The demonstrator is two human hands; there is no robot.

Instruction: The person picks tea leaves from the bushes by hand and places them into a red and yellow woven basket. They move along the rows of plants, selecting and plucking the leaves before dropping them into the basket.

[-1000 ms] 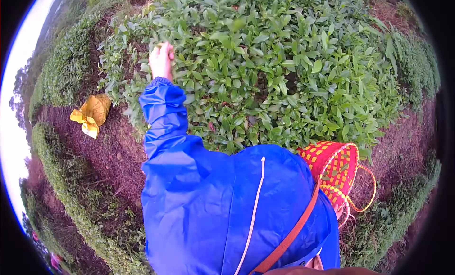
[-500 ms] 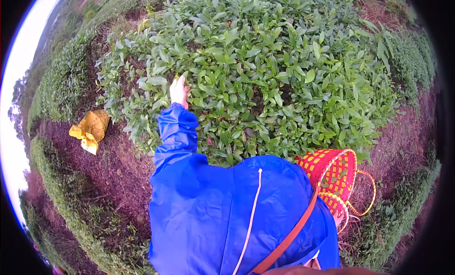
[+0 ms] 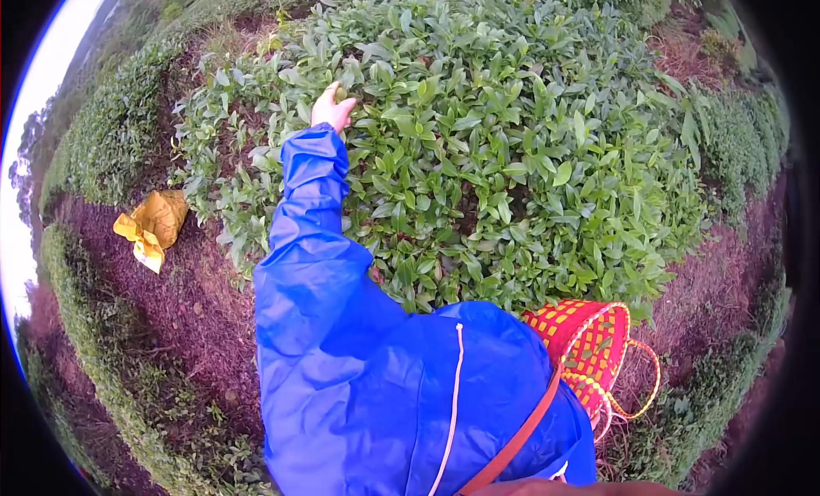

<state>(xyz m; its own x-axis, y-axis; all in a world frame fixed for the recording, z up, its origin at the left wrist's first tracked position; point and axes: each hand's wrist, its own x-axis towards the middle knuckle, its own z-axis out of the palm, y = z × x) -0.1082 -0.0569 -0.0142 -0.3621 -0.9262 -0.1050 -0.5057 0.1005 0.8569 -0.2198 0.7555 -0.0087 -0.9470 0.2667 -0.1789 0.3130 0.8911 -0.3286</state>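
Observation:
My left hand point(image 3: 333, 110) reaches into the upper left of a dense leafy bush point(image 3: 478, 180) that looks like tea. Its thumb and forefinger curl round a small yellow-green leaf point(image 3: 342, 94) among the shoots. The blue sleeve point(image 3: 312, 184) stretches out behind it. A red and yellow woven basket point(image 3: 559, 323) lies tilted at my right side, with some green leaves point(image 3: 585, 355) inside. My right hand is hidden near the basket's lower rim, so its fingers cannot be made out.
A yellow bag point(image 3: 158, 225) sits on the brown ground point(image 3: 213, 325) to the left. Low hedge rows point(image 3: 120, 359) run along the left and right sides. A brown strap point(image 3: 517, 432) crosses my blue jacket. The basket's looped handle point(image 3: 653, 385) sticks out to the right.
My left hand has moved farther forward over the bush, and the arm is straighter. The basket and yellow bag have shifted slightly in the view. The skin seen by the basket earlier is now mostly hidden.

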